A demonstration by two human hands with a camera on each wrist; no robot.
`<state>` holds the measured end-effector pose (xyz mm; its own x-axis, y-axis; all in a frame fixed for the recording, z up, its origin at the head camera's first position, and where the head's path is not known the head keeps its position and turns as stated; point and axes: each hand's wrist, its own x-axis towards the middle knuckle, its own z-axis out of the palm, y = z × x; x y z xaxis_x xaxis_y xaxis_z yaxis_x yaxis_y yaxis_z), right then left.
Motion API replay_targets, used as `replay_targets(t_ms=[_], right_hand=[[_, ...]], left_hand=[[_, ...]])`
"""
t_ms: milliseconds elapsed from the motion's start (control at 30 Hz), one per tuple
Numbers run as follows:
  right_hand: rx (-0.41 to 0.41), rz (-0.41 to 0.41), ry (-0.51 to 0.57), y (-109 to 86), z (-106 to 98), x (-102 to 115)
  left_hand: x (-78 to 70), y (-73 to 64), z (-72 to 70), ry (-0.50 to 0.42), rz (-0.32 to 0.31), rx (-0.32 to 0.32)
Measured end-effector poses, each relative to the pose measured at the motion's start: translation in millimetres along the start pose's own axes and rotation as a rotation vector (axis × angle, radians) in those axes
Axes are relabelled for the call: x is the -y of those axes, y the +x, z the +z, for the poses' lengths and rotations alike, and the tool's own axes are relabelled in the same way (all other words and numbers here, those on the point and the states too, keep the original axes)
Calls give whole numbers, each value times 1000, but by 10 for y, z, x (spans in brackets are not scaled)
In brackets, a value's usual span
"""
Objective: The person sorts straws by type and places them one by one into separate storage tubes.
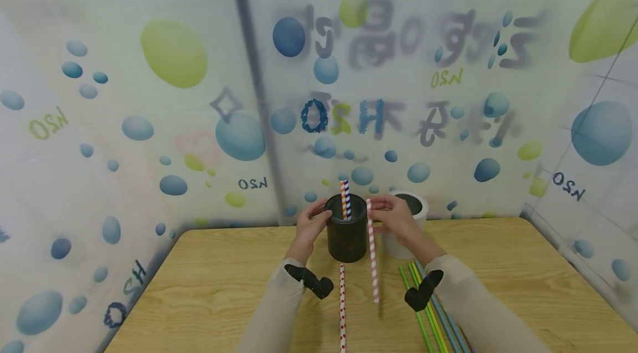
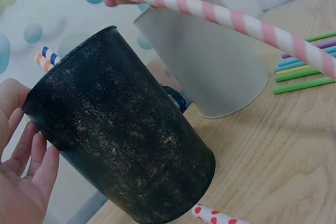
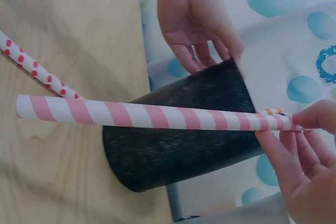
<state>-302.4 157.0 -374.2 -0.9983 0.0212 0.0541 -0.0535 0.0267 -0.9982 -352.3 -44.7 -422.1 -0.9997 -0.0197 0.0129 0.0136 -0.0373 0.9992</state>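
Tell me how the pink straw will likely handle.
Probably fairly stiff: the pink straw looks nearly straight though the right hand pinches it near one end. Likely light, being so slender. Its round shape suggests it could roll if laid down and nudged.

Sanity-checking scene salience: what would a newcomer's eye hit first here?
Probably the pink-striped straw, pinched near its top by the right hand just beside the black cup. Then that cup, near the far edge of the table, with two striped straws standing in it. Behind rises a backdrop blotched blue and green.
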Motion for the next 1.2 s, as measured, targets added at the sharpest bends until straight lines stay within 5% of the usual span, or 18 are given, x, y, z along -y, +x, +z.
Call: replay_targets(t_ms=[467,767,1200], right_hand=[[44,-111,-60,161,4,432],[-25,-239,-88,242,85,758],[-179,-336,-23,356,126,938]], left_hand=[[19,18,-2,1,-9,0],[-5,11,-6,-9,-7,9],[-17,-5,1,1,-24,2]])
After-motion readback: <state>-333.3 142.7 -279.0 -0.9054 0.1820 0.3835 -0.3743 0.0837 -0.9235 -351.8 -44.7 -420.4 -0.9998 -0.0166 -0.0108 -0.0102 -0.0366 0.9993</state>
